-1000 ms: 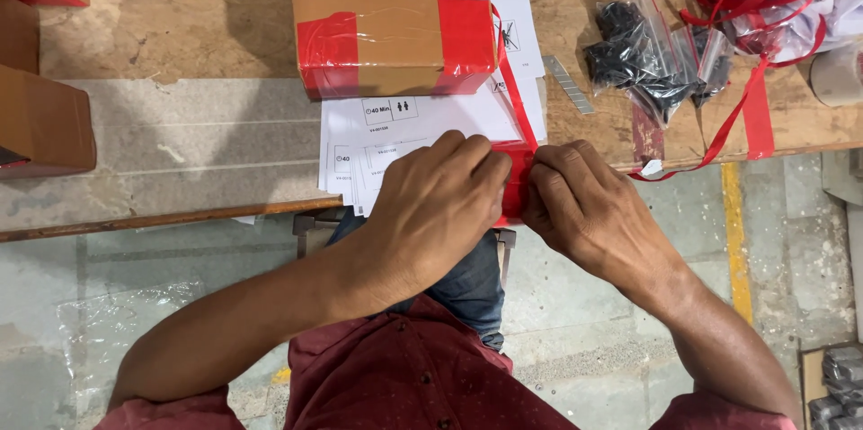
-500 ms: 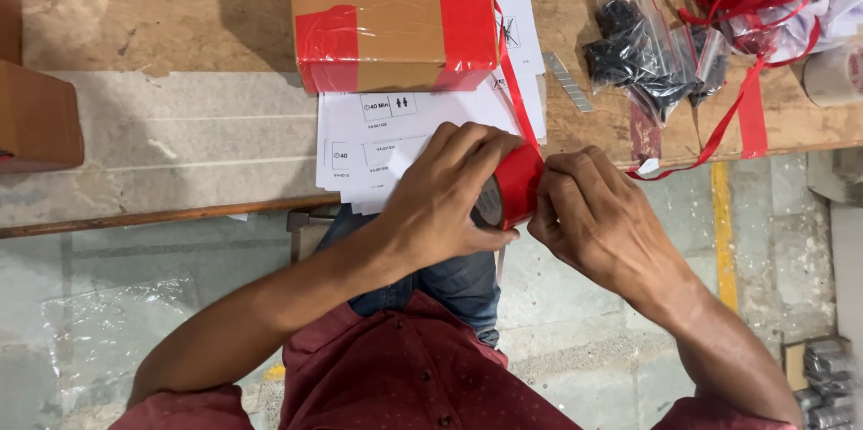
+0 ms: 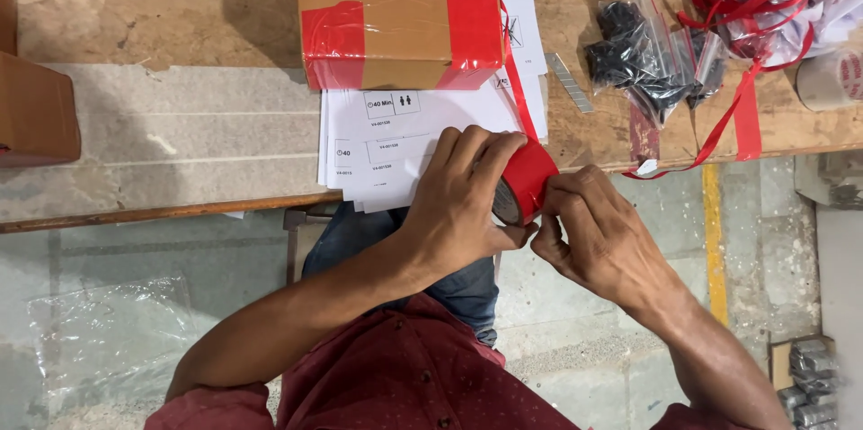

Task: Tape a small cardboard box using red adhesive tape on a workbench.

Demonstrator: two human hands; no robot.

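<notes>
Hands meet at the bench edge | left hand (image 3: 467, 201) wraps around a red tape roll (image 3: 524, 183), fingers curled over its top | right hand (image 3: 598, 232) pinches the roll's near side from the right | red strip (image 3: 514, 79) runs from the roll up to a taped cardboard box (image 3: 400, 35) beyond the left hand | printed sheets (image 3: 395, 138) lie under the box.

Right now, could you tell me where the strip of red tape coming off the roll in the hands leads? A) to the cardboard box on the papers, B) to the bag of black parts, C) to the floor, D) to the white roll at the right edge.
A: the strip runs from the red tape roll up to the taped end of the cardboard box.
</notes>
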